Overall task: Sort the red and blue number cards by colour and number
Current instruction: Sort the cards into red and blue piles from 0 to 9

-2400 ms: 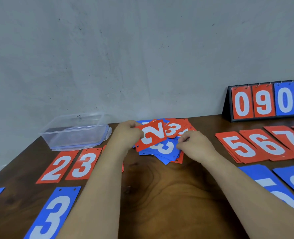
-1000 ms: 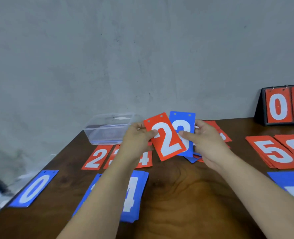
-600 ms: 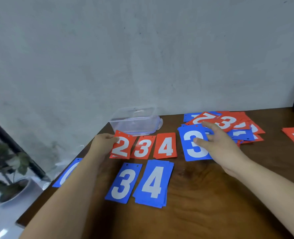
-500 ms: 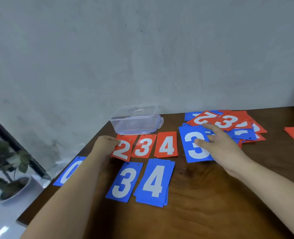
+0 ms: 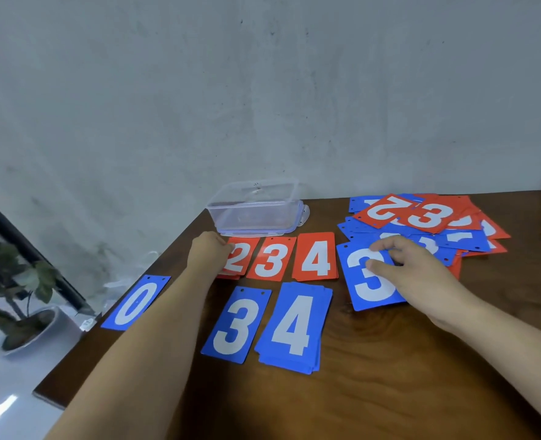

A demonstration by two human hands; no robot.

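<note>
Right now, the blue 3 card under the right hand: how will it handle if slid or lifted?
Blue 3 card looks thin and flat, so probably light and somewhat bendy. On the smooth wooden table it likely slides easily under the right hand. Lying flush, its edge may be hard to pinch up.

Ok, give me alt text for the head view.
A person's left hand holds a red 2 card beside red 3 and red 4 on a wooden table; the right hand rests on a blue 3 card by a mixed pile. A nearer blue row reads 0, 3, 4.
</note>
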